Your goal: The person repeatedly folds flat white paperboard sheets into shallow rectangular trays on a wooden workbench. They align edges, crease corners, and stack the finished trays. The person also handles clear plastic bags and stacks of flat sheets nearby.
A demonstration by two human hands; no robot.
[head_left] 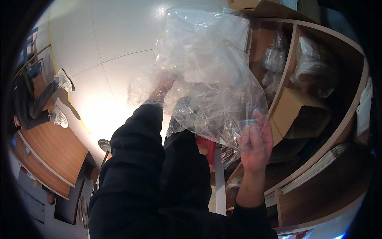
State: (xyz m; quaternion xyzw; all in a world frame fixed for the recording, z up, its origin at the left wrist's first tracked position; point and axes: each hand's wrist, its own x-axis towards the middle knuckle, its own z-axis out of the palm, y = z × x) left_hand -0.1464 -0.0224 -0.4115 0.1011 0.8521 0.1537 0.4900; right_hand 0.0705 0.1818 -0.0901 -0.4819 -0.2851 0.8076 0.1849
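A large, clear plastic bag stretches out in front of me, crumpled and shiny, with a whitish, flat-sided shape showing through its far part. My left hand is closed on the bag's left side; film covers its fingers and blurs them. At the near right corner, my right hand has its fingers curled on the bag's edge, with the index finger raised a little. The bag hides part of the floor and the shelf edge behind it.
On the right stands a curved wooden shelf unit with compartments. They hold a cardboard box and plastic-wrapped items. More cardboard lies on top. A red object is beside my legs. At far left, a person sits by wooden furniture.
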